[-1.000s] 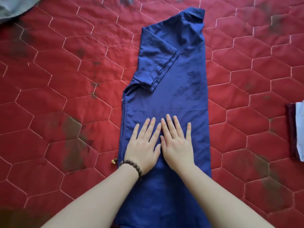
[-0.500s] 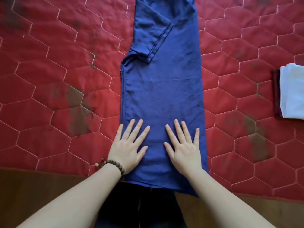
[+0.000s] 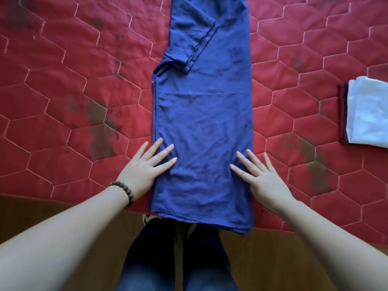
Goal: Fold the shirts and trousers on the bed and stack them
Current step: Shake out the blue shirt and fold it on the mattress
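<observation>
— What changed just now?

— Both hands have slid apart since a moment ago, from the middle of the cloth out to its two long sides, and the view has tipped down so the floor and the person's legs show.

— How much room is around it?

— A red quilted bed fills most of the scene, its near edge running across below the hands, with brown wooden floor beyond it. Wide stretches of quilt lie bare on both sides of the garment.

— What is on the bed?

— One blue shirt, folded into a long narrow strip with a sleeve turned in near the top; its hem hangs just over the bed's near edge. One folded stack, white cloth over something dark red, sits well apart at the right edge.

— And the hands?

— Two. The left hand, with a bead bracelet, lies flat, fingers spread and straight, fingertips on the shirt's left edge. The right hand lies flat likewise on the right edge. Neither grips anything.
</observation>
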`<state>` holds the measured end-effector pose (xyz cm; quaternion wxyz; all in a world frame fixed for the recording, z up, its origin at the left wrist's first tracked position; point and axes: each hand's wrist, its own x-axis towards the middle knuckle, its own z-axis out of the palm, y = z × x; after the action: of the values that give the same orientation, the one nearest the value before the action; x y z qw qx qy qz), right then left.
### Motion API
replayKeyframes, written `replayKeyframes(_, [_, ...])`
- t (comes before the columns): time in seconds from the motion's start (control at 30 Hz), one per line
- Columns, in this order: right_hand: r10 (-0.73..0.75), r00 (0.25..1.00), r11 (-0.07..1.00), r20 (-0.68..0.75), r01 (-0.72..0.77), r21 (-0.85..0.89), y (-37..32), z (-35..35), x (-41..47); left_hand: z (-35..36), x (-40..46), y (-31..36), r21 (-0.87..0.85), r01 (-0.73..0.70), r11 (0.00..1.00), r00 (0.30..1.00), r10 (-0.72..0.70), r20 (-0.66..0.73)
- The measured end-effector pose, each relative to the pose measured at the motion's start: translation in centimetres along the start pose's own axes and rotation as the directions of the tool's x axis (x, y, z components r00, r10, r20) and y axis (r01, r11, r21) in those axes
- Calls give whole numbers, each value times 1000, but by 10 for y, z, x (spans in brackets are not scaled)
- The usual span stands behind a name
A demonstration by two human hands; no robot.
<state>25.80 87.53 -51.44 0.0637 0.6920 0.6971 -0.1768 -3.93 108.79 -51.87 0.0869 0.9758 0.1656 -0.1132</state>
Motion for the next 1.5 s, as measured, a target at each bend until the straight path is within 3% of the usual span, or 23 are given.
replayKeyframes(0.1, [-60, 994, 990, 87, 48, 132, -1, -14, 9, -9, 10, 0, -137, -51, 989, 997, 58, 44])
replayKeyframes(0.2, [-38, 972, 907, 231, -64, 416, 1, -42, 15, -23, 10, -8, -461, 125, 878, 982, -42, 187])
replayKeyframes(0.27, [15, 943, 745, 331, -232, 625, 12, -71, 26, -45, 19, -20, -680, 335, 652, 929, -110, 353])
replayKeyframes(0.37, [75, 897, 267, 435, -438, 858, 36, -97, 61, -74, 52, -46, -885, 421, 197, 896, -241, 372])
replayKeyframes(0.43, [232, 824, -89, 518, -512, 854, 44, -93, 86, -70, 71, -57, -886, 464, 3, 820, -381, 428])
replayKeyframes(0.47, [282, 760, -200, 585, -550, 811, 42, -86, 95, -63, 77, -56, -862, 490, -132, 766, -407, 497])
replayKeyframes(0.53, [315, 682, -241, 660, -615, 751, 36, -68, 101, -47, 80, -47, -781, 516, -352, 674, -396, 624])
replayKeyframes(0.57, [326, 680, -235, 657, -615, 752, 35, -58, 100, -39, 79, -44, -756, 527, -387, 644, -398, 653])
replayKeyframes(0.73, [438, 689, -172, 577, -566, 806, 30, -34, 87, -22, 62, -33, -726, 550, -413, 581, -436, 688])
replayKeyframes(0.93, [373, 645, -111, 667, -682, 723, 9, -19, 48, -10, 19, -12, -626, 674, -391, 549, -302, 780])
replayKeyframes(1.0, [397, 677, -60, 620, -655, 753, 11, -21, 51, -9, 19, -13, -675, 640, -368, 589, -330, 738])
replayKeyframes(1.1, [530, 733, 3, 427, -506, 863, 19, -36, 82, -13, 40, -24, -830, 452, -326, 651, -515, 557])
replayKeyframes(1.2, [606, 747, 74, 273, -395, 916, 23, -50, 118, -18, 66, -29, -910, 338, -242, 640, -650, 410])
replayKeyframes(1.27, [601, 751, 36, 273, -367, 930, 22, -54, 132, -17, 73, -33, -935, 297, -192, 606, -719, 340])
replayKeyframes(1.37, [640, 724, -15, 258, -324, 946, 27, -51, 132, -11, 68, -43, -945, 234, -228, 557, -766, 322])
replayKeyframes(1.5, [623, 718, 20, 310, -412, 911, 31, -45, 129, -5, 65, -50, -914, 340, -220, 595, -703, 390])
